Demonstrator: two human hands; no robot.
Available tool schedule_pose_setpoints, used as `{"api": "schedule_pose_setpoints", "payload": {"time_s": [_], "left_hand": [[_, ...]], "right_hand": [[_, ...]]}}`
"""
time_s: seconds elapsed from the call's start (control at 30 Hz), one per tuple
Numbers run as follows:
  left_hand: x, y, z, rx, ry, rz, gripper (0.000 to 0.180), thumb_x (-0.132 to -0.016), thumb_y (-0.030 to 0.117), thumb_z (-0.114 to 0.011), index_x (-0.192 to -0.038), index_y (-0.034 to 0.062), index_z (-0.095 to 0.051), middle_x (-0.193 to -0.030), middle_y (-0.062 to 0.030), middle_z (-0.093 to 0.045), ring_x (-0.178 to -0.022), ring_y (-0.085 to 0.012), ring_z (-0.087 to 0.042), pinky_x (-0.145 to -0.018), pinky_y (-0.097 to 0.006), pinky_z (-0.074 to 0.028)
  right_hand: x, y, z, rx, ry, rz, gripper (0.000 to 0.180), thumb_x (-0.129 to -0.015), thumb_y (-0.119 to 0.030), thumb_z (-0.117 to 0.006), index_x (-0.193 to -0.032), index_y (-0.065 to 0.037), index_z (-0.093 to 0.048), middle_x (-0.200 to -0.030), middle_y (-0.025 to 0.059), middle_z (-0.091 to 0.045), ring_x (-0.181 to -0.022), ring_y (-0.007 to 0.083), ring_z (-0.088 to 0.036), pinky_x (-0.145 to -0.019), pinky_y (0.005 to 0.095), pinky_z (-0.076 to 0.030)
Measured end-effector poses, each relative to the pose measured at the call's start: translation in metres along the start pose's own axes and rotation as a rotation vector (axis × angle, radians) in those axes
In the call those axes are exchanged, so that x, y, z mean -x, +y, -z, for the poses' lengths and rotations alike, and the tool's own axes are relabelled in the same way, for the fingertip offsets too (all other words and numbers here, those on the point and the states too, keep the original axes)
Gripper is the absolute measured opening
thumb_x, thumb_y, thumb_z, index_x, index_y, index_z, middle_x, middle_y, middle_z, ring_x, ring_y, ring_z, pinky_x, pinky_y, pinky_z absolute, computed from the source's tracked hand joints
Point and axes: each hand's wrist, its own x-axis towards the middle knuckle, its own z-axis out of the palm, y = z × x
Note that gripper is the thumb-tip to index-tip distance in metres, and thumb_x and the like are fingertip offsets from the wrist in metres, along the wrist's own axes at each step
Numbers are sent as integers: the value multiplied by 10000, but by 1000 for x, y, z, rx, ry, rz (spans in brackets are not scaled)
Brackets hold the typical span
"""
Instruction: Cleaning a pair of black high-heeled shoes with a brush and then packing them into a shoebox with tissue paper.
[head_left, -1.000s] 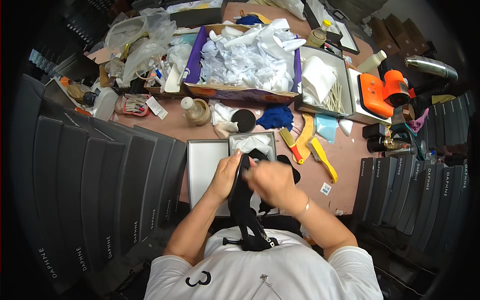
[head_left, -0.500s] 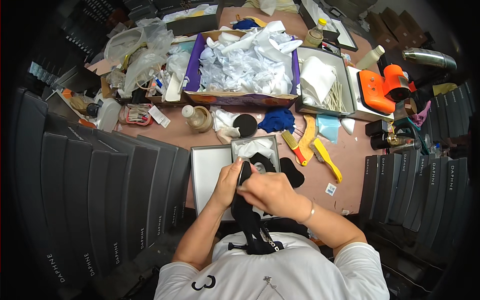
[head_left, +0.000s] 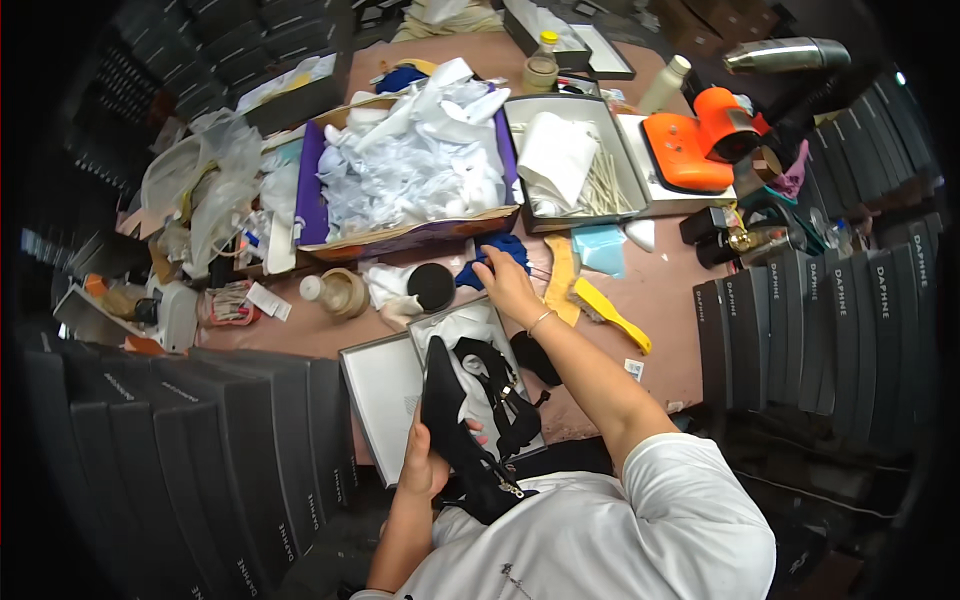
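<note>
A black pointed shoe with a decorated strap is gripped in my left hand, whose fingers wrap around its side. My right hand stretches forward over a bunched blue cloth, its fingers extended and apart. Whether the fingertips touch the cloth I cannot tell. Beneath the held shoe lies an open grey shoebox with white tissue paper and another black strappy shoe inside. A black pad is partly hidden by my right forearm.
The box lid lies left of the shoebox. Beyond are a round black disc, a bottle, a yellow brush and a purple carton of crumpled paper. Stacked dark shoeboxes flank both sides; an orange device stands far right.
My right hand has left the shoe and reached forward to the blue cloth. My left hand keeps the shoe, now lower. The view has turned, and the red-handled brush is no longer visible.
</note>
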Motion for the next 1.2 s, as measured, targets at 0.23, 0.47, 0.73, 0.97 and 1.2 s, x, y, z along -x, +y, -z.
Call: {"api": "schedule_pose_setpoints", "payload": {"time_s": [0.23, 0.47, 0.73, 0.97, 1.2], "left_hand": [[6, 35, -7, -153, -2, 204, 946, -720, 4, -741, -1472, 78, -173, -1294, -144, -428, -1070, -246, -575, -930, -385, -480], [-10, 35, -15, -395, -242, 131, 1008, -706, -14, -754, -1486, 54, -119, -1326, -129, -421, -1162, -222, -483, -1019, -349, -363], [-10, 26, -17, -713, -322, 9, 707, -721, -75, -676, -1366, 57, -418, -1276, -118, -501, -1116, -256, -558, -957, -384, -450], [2, 29, -16, -398, -260, 226, 671, -691, -96, -657, -1309, 46, -439, -1106, -87, -572, -989, -202, -603, -879, -374, -510], [0, 29, -8, -94, -375, 285, 641, -670, -84, -642, -1282, 3, -475, -1080, -121, -611, -1002, -250, -621, -954, -421, -487]], "right_hand": [[115, 116, 126, 569, 82, -79, 791, -763, -156, -723, -1438, -89, -316, -1165, 204, -545, -1098, 403, -501, -952, 494, -391], [162, 104, 151, 299, -23, -114, 503, -882, -105, -564, -1373, -167, -473, -888, 186, -563, -810, 352, -591, -704, 426, -481], [145, -114, 191, 437, -411, 640, 464, -834, -183, -657, -1289, -202, -565, -676, 23, -491, -533, 177, -535, -462, 338, -453], [129, -105, 193, 446, -93, 548, 521, -793, -157, -654, -1304, -194, -558, -664, 21, -481, -522, 182, -544, -443, 327, -432], [138, -130, 170, 225, -151, 610, 389, -833, -153, -676, -1219, -156, -626, -682, 80, -526, -553, 230, -553, -501, 346, -454]]}}
